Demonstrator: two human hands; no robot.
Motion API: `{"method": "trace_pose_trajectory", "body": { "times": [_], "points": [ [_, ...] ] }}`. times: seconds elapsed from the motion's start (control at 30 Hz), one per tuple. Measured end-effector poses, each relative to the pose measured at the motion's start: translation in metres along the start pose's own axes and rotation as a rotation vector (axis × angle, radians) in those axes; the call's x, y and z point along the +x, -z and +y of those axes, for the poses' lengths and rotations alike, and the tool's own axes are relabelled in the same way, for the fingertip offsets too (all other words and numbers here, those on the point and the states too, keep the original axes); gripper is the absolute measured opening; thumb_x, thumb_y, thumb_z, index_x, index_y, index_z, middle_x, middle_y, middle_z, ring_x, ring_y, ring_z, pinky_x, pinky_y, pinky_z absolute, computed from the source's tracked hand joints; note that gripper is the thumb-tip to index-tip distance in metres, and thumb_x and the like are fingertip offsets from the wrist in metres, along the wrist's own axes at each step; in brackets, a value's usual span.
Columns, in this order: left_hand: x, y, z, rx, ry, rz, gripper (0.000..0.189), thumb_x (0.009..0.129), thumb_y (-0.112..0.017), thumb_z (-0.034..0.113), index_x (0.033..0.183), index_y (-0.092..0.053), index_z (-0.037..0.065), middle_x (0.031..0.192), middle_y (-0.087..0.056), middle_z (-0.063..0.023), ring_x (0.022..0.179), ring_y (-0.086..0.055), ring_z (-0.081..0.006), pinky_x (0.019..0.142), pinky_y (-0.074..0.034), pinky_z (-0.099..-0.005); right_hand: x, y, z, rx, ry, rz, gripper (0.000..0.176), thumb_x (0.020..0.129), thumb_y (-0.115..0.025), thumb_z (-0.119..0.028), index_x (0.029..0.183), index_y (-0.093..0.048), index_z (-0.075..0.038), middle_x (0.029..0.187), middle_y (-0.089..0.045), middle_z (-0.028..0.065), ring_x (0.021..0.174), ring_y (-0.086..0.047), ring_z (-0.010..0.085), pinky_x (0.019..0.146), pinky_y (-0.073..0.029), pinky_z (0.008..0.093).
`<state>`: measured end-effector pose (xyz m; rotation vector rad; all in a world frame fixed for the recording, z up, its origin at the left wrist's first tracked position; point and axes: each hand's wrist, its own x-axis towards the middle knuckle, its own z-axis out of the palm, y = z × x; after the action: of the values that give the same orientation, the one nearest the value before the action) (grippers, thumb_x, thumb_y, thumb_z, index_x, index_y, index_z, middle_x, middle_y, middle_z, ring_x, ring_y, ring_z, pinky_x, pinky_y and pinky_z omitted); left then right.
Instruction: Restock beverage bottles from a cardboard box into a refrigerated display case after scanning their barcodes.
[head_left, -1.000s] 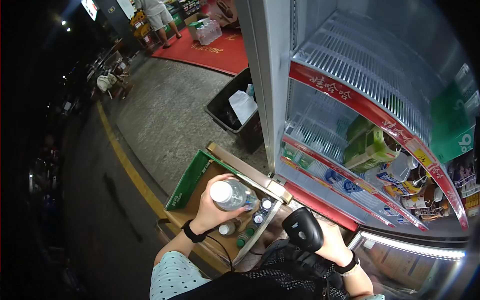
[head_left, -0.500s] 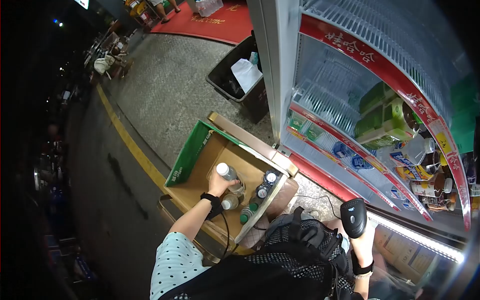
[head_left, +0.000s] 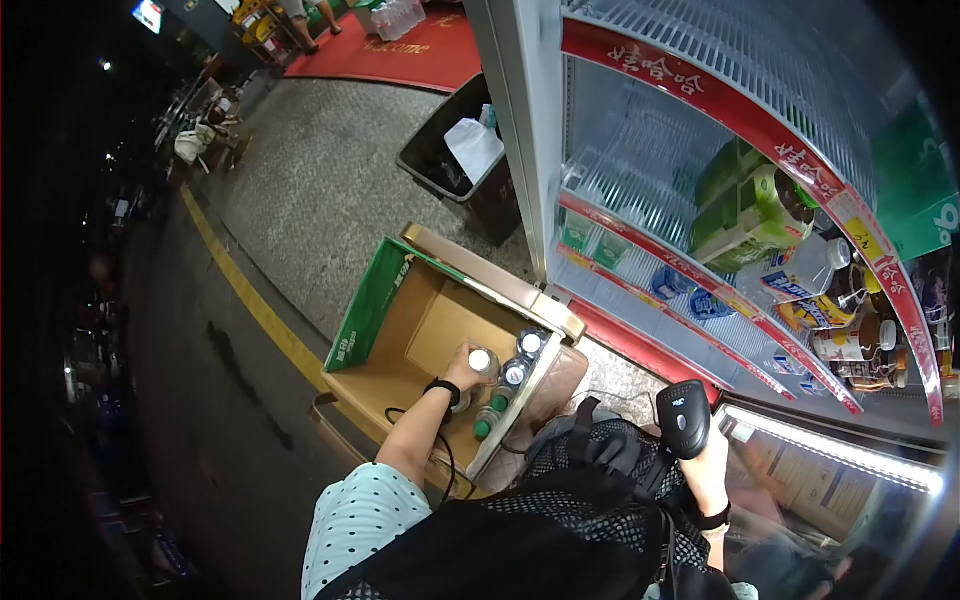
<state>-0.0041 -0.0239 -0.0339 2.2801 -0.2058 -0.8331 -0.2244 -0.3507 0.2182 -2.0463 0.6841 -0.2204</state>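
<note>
White cap facing the camera, clear bottle (head_left: 486,369) low inside the green-and-brown carton (head_left: 368,302), with the left hand (head_left: 460,374) curled around its side. Already done, judging by how things lie: bringing it within the cardboard walls. Not yet done: letting go of it. Whether resting on the bottom or held just above, cannot tell.

Close beside it, inside the same carton, two dark-capped bottles (head_left: 515,376) with white tops, and next to those, two green-capped bottles (head_left: 484,429). Already in place, all four; whether complete as a set, impossible to judge from here.

Well apart from the carton, over near the cooler, a black handheld scanner (head_left: 684,418), gripped in the right hand (head_left: 707,466). Farther out, in the open cooler, a green-wrapped pack (head_left: 757,222) and a large clear jug-like bottle (head_left: 803,270) on shelves edged with a red strip (head_left: 655,68).

Beyond the carton, a dark bin (head_left: 500,207) with white paper (head_left: 474,148) inside, then a red mat (head_left: 385,62) with a person's legs (head_left: 320,18) near it.
</note>
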Motion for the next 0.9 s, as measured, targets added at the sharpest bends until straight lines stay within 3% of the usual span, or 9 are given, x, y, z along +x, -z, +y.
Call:
{"method": "trace_pose_trajectory", "body": {
  "times": [0.13, 0.23, 0.3, 0.33, 0.37, 0.43, 0.67, 0.77, 0.9],
  "points": [
    [0.008, -0.005, -0.034, -0.054, -0.007, -0.074, 0.084, 0.042, -0.084, 0.026, 0.112, -0.039, 0.007, 0.111, -0.047, -0.0160, 0.106, -0.046, -0.0276, 0.088, -0.039, -0.0341, -0.003, -0.002, 0.007, 0.000, -0.007, 0.004, 0.026, 0.070, -0.062, -0.007, 0.093, -0.056, 0.001, 0.079, -0.060, 0.0147, 0.071, -0.059, 0.0262, 0.067, -0.045, 0.0302],
    [-0.001, 0.012, -0.017, 0.172, 0.198, -0.214, 0.093, 0.038, -0.085, 0.029, 0.118, -0.041, 0.011, 0.119, -0.047, -0.0121, 0.111, -0.045, -0.0256, 0.086, -0.038, -0.0387, -0.006, -0.002, 0.013, -0.005, -0.030, -0.011, 0.027, 0.069, -0.063, -0.008, 0.093, -0.056, 0.000, 0.080, -0.060, 0.0147, 0.071, -0.059, 0.0264, 0.067, -0.045, 0.0305],
    [-0.014, 0.032, 0.030, 0.744, 0.521, -0.634, 0.110, 0.036, -0.085, 0.032, 0.128, -0.029, 0.009, 0.125, -0.044, -0.0123, 0.113, -0.044, -0.0271, 0.090, -0.037, -0.0402, -0.008, -0.002, 0.016, -0.014, -0.070, -0.017, 0.028, 0.069, -0.063, -0.009, 0.094, -0.056, 0.000, 0.080, -0.060, 0.0147, 0.072, -0.060, 0.0266, 0.067, -0.045, 0.0308],
    [-0.015, 0.026, 0.022, 0.781, 0.583, -0.655, 0.105, 0.037, -0.085, 0.033, 0.127, -0.035, 0.013, 0.123, -0.048, -0.0074, 0.113, -0.046, -0.0259, 0.087, -0.038, -0.0432, -0.009, -0.003, 0.016, -0.012, -0.071, -0.016, 0.028, 0.069, -0.063, -0.009, 0.094, -0.056, 0.000, 0.080, -0.060, 0.0147, 0.072, -0.060, 0.0266, 0.067, -0.045, 0.0308],
    [-0.013, 0.019, 0.011, 0.820, 0.563, -0.675, 0.087, 0.038, -0.084, 0.034, 0.116, -0.050, 0.015, 0.114, -0.055, -0.0067, 0.106, -0.051, -0.0243, 0.084, -0.039, -0.0422, -0.010, -0.003, 0.016, -0.002, -0.088, -0.022, 0.028, 0.069, -0.063, -0.009, 0.095, -0.056, 0.000, 0.080, -0.060, 0.0148, 0.072, -0.060, 0.0266, 0.067, -0.045, 0.0309],
    [-0.011, 0.010, 0.016, 0.923, 0.623, -0.653, 0.057, 0.043, -0.080, 0.025, 0.097, -0.063, 0.021, 0.099, -0.062, -0.0033, 0.095, -0.058, -0.0223, 0.076, -0.040, -0.0405, -0.010, -0.003, 0.016, 0.012, -0.097, -0.015, 0.028, 0.069, -0.063, -0.008, 0.095, -0.056, 0.000, 0.080, -0.060, 0.0148, 0.073, -0.060, 0.0267, 0.068, -0.046, 0.0310],
    [-0.005, -0.009, -0.039, 0.719, 0.513, -0.795, 0.046, 0.048, -0.077, 0.031, 0.087, -0.066, 0.011, 0.093, -0.063, -0.0093, 0.083, -0.059, -0.0251, 0.073, -0.046, -0.0382, -0.011, -0.003, 0.008, -0.008, -0.009, 0.071, 0.027, 0.070, -0.064, -0.009, 0.094, -0.057, 0.000, 0.083, -0.061, 0.0142, 0.076, -0.060, 0.0261, 0.070, -0.046, 0.0309],
    [-0.024, 0.022, 0.028, 0.582, 0.399, -0.805, 0.048, 0.046, -0.078, 0.037, 0.084, -0.067, 0.009, 0.086, -0.063, -0.0099, 0.075, -0.058, -0.0217, 0.070, -0.046, -0.0316, -0.012, -0.003, 0.009, -0.001, -0.004, 0.079, 0.028, 0.069, -0.065, -0.010, 0.095, -0.057, 0.000, 0.084, -0.061, 0.0142, 0.077, -0.061, 0.0256, 0.071, -0.046, 0.0306],
    [-0.014, 0.028, 0.005, 0.324, 0.432, -0.855, 0.051, 0.045, -0.079, 0.040, 0.084, -0.067, 0.010, 0.085, -0.063, -0.0081, 0.076, -0.058, -0.0184, 0.069, -0.046, -0.0293, -0.012, -0.003, 0.009, -0.033, 0.031, 0.085, 0.027, 0.069, -0.065, -0.010, 0.093, -0.058, -0.002, 0.081, -0.061, 0.0139, 0.073, -0.061, 0.0247, 0.068, -0.047, 0.0295]
  ]
}}
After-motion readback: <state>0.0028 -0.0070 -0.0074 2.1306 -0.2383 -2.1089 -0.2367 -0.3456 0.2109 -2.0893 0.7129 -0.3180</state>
